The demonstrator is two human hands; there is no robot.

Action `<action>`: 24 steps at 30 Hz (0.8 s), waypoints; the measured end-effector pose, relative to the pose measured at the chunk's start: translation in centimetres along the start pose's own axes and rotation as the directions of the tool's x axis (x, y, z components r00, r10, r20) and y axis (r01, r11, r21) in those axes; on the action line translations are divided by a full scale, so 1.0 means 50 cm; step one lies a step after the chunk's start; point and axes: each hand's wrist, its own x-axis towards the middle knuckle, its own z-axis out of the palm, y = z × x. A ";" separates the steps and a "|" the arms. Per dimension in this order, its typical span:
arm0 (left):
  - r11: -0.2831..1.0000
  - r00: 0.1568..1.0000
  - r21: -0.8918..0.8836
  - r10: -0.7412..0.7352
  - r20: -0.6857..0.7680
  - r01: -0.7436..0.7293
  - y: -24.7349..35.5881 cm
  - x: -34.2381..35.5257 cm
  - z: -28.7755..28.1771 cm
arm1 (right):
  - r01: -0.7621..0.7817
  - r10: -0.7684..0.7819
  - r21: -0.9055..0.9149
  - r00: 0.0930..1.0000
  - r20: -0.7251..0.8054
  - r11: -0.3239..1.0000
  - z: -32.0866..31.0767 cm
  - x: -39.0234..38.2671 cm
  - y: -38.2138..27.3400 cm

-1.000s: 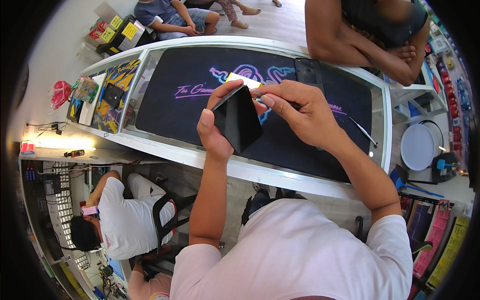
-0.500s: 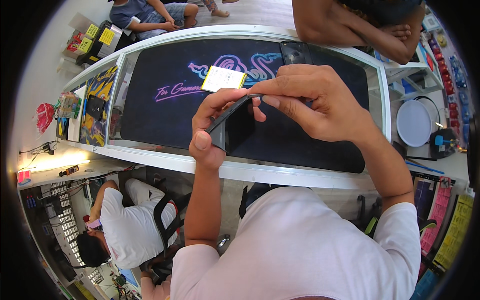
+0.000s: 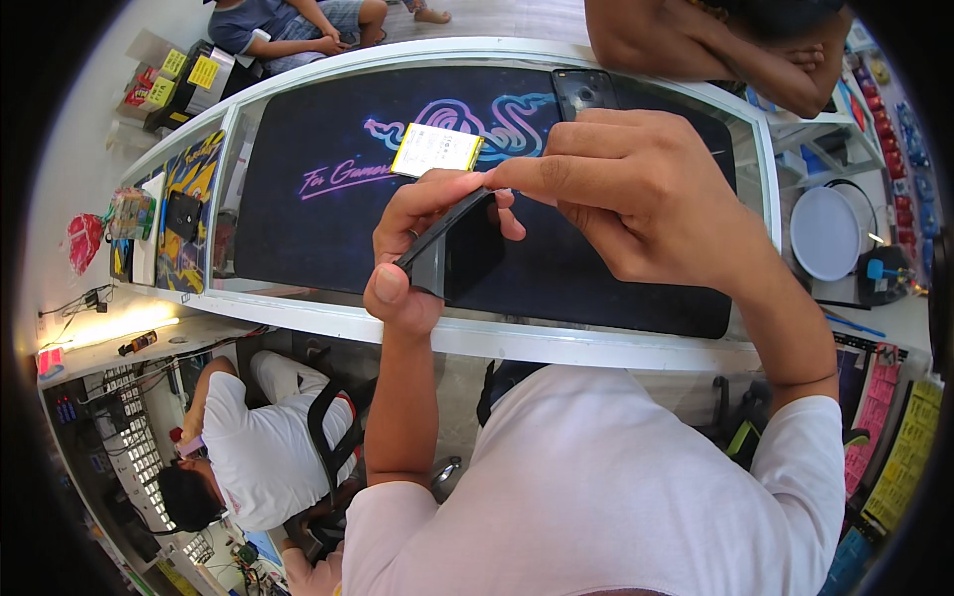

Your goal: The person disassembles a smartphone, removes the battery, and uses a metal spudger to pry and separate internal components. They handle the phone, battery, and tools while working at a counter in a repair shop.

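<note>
A dark smartphone (image 3: 465, 246) is held tilted on edge above the mat, its glossy black face turned to the right. My left hand (image 3: 401, 283) is closed round it, thumb at the near end and fingers behind. At the phone's upper end my right hand (image 3: 646, 194) is closed in a pinch, index fingertip against the edge. Whatever lies between its fingertips is hidden. Beyond my hands, a white phone battery (image 3: 437, 149) with yellow edges lies on the black mat (image 3: 318, 238). Another dark phone (image 3: 584, 89) rests at the mat's far edge.
The mat covers a white-framed glass counter (image 3: 556, 348). Across it, a person leans with folded arms (image 3: 735, 60); another sits (image 3: 288, 30) farther left. A co-worker in white (image 3: 268, 447) sits at a bench behind on the left. A round white lid (image 3: 825, 233) stands at right.
My right hand has shifted slightly up and right, its fingers more curled over the phone's upper end. The thin dark piece seen at its fingertips before is now hidden. The phone stays in my left hand.
</note>
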 end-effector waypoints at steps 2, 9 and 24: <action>1.000 1.000 -0.004 0.028 0.011 -0.028 -0.003 0.001 0.002 | 0.029 -0.027 -0.066 0.999 0.030 0.997 -0.011 0.004 -0.005; 0.999 0.999 0.016 0.033 0.019 -0.033 -0.004 0.000 0.007 | 0.102 -0.074 -0.153 0.982 0.174 0.983 -0.046 0.031 -0.011; 0.995 0.992 0.021 -0.102 0.080 0.100 0.002 0.005 -0.009 | 0.120 -0.083 -0.090 0.939 0.334 0.989 -0.070 0.073 -0.008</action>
